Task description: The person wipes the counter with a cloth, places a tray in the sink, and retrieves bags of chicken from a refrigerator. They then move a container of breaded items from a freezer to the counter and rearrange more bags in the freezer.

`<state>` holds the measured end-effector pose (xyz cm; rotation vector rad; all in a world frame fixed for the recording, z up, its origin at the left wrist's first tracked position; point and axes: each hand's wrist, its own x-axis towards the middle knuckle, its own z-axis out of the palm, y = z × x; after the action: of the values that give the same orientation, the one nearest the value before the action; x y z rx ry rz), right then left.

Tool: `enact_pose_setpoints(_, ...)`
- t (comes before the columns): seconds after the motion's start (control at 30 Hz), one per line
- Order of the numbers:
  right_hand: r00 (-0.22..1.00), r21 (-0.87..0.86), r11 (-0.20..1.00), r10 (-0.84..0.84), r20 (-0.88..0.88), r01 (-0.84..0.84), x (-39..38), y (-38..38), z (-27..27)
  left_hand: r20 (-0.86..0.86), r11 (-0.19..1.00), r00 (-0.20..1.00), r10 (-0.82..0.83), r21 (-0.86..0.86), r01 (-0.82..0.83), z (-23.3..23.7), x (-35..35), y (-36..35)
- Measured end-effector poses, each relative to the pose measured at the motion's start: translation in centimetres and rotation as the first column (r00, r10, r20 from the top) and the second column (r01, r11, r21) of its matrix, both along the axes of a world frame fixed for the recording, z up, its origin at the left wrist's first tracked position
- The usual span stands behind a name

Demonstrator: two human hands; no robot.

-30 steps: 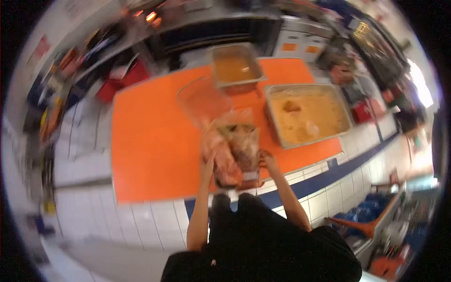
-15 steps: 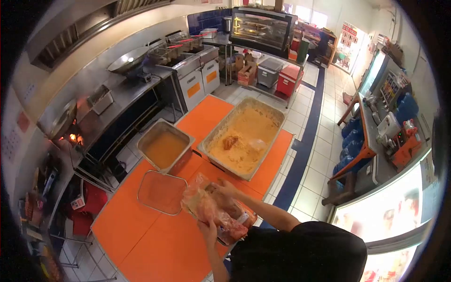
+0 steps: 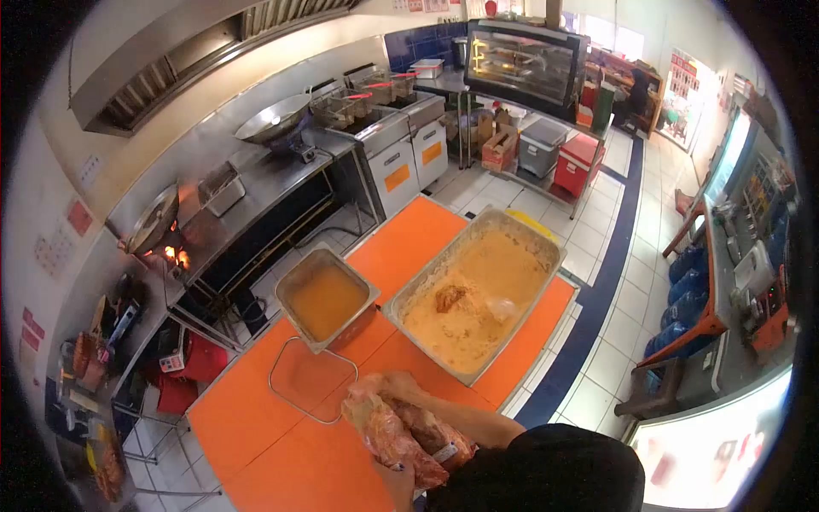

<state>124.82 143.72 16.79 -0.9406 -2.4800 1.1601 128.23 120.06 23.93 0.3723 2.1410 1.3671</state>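
A clear plastic bag of pinkish raw meat [image 3: 386,437] is held over the near edge of the orange table. My left hand [image 3: 396,480] grips the bag's lower side, thumb showing on the plastic. At its upper end, my right hand [image 3: 399,386] is closed around the gathered plastic, with some fingers hidden. Beside it, under my right forearm, lies a second bag of darker reddish meat [image 3: 445,437] with a small white label. A wire-rimmed mesh strainer [image 3: 312,380] rests just left of the bags.
A deep steel pan of orange-brown liquid [image 3: 324,299] stands beyond the strainer. Right of it, a large steel tray [image 3: 388,309] contains yellowish flour with a brown clump and a clear bowl. A flame [image 3: 177,256] burns beneath a wok [image 3: 155,218] at left. Fryers [image 3: 397,162] line the back.
My right hand has come down from above the bag and closed on its upper end. The bag looks more bunched. The view has shifted, moving the scene rightward and down.
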Motion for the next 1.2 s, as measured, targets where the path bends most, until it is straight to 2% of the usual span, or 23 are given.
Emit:
enact_pose_setpoints(0.07,0.997,-0.239,0.970,-0.059,-0.057,0.043,0.3,-0.4,0.6,-0.103,0.993,0.993,0.064,-0.091,-0.073,-0.2,1.1,-0.2)
enact_pose_setpoints(0.1,0.998,-0.243,0.969,-0.052,-0.047,0.039,0.5,-0.4,-0.1,-0.145,0.986,0.985,0.091,-0.125,-0.110,-0.3,1.8,0.1)
enact_pose_setpoints(0.13,0.971,-0.255,0.958,-0.173,-0.162,0.129,0.3,-0.7,-0.5,-0.135,0.985,0.986,0.097,-0.130,-0.115,-0.3,2.2,0.1)
enact_pose_setpoints(0.2,0.922,-0.279,0.937,-0.286,-0.260,0.212,0.7,-1.1,0.1,-0.064,0.984,0.985,0.163,0.079,-0.158,0.8,2.0,-0.2)
enact_pose_setpoints(0.27,0.898,-0.298,0.927,-0.319,-0.302,0.229,1.1,-1.4,1.2,-0.028,0.976,0.980,0.199,0.101,-0.195,-4.6,1.2,-2.1)
enact_pose_setpoints(0.37,0.879,-0.278,0.933,-0.320,-0.352,0.229,2.0,-1.3,2.6,-0.085,0.986,0.993,0.086,0.152,-0.072,-4.8,0.7,-2.2)
enact_pose_setpoints(0.4,0.889,-0.279,0.939,-0.295,-0.351,0.201,3.3,-1.7,2.9,-0.193,0.958,0.967,0.166,0.265,-0.112,-4.3,3.1,-3.0)
enact_pose_setpoints(0.43,0.892,-0.271,0.945,-0.275,-0.359,0.183,4.3,-1.6,3.4,-0.027,0.953,0.992,0.127,0.279,-0.114,-2.6,3.6,-2.9)
enact_pose_setpoints(0.47,0.891,-0.268,0.950,-0.255,-0.376,0.159,4.3,-1.1,4.4,0.051,0.904,0.989,0.141,0.400,-0.149,-5.1,3.5,-1.7)
enact_pose_setpoints(0.53,0.885,-0.278,0.953,-0.229,-0.406,0.119,5.0,1.5,7.1,-0.047,0.949,0.986,0.157,0.282,-0.138,-6.4,2.1,0.0)
enact_pose_setpoints(0.6,0.920,-0.306,0.948,-0.196,-0.340,0.089,4.2,0.9,8.2,0.147,0.874,0.971,0.187,0.426,-0.233,-6.7,1.8,-2.6)
enact_pose_setpoints(0.7,0.988,-0.201,0.972,-0.137,-0.070,0.121,3.5,-0.8,9.7,0.299,0.826,0.929,0.220,0.449,-0.340,-6.6,2.1,-6.4)
enact_pose_setpoints(0.73,0.965,0.245,0.947,-0.155,-0.212,0.206,3.2,-1.8,10.2,0.362,0.800,0.904,0.229,0.459,-0.387,-6.3,1.7,-6.8)
enact_pose_setpoints(0.77,0.933,0.623,0.718,-0.104,-0.345,0.311,2.9,-3.3,11.0,0.365,0.792,0.904,0.224,0.473,-0.387,-6.1,1.6,-7.5)
enact_pose_setpoints(0.83,0.929,0.595,0.797,0.138,-0.342,0.101,2.8,-6.5,11.9,0.552,0.680,0.783,0.286,0.459,-0.572,-5.3,2.5,-9.7)
enact_pose_setpoints(0.87,0.975,0.497,0.863,0.181,-0.132,-0.093,2.0,-8.1,10.7,0.598,0.615,0.754,0.273,0.494,-0.614,-3.7,2.1,-10.5)
enact_pose_setpoints(0.9,0.960,0.477,0.849,0.276,-0.036,-0.226,0.9,-8.6,8.2,0.641,0.547,0.724,0.253,0.523,-0.654,-2.4,2.0,-11.4)
enact_pose_setpoints(0.93,0.927,0.441,0.824,0.372,0.053,-0.356,-0.2,-9.2,5.8,0.626,0.559,0.733,0.266,0.519,-0.646,-3.6,2.4,-12.5)
enact_pose_setpoints(1.0,0.887,0.539,0.715,0.434,0.157,-0.446,-3.7,-10.3,4.1,0.520,0.597,0.780,0.348,0.518,-0.612,-4.8,2.3,-14.8)
enact_pose_setpoints(1.03,0.889,0.543,0.703,0.359,0.286,-0.458,-4.5,-11.0,4.1,0.440,0.624,0.801,0.405,0.508,-0.594,-4.6,2.6,-15.5)
enact_pose_setpoints(1.1,0.876,0.558,0.678,0.323,0.359,-0.479,-4.7,-9.7,-1.6,0.452,0.623,0.802,0.390,0.511,-0.592,-4.0,3.4,-16.6)
enact_pose_setpoints(1.17,0.626,0.105,0.781,0.404,0.667,-0.616,-6.0,-11.8,4.0,0.454,0.606,0.808,0.374,0.540,-0.584,-6.2,3.8,-17.0)
enact_pose_setpoints(1.2,0.716,0.220,0.775,0.381,0.585,-0.592,-6.2,-11.6,1.8,0.441,0.619,0.833,0.335,0.564,-0.547,-5.8,3.1,-16.6)
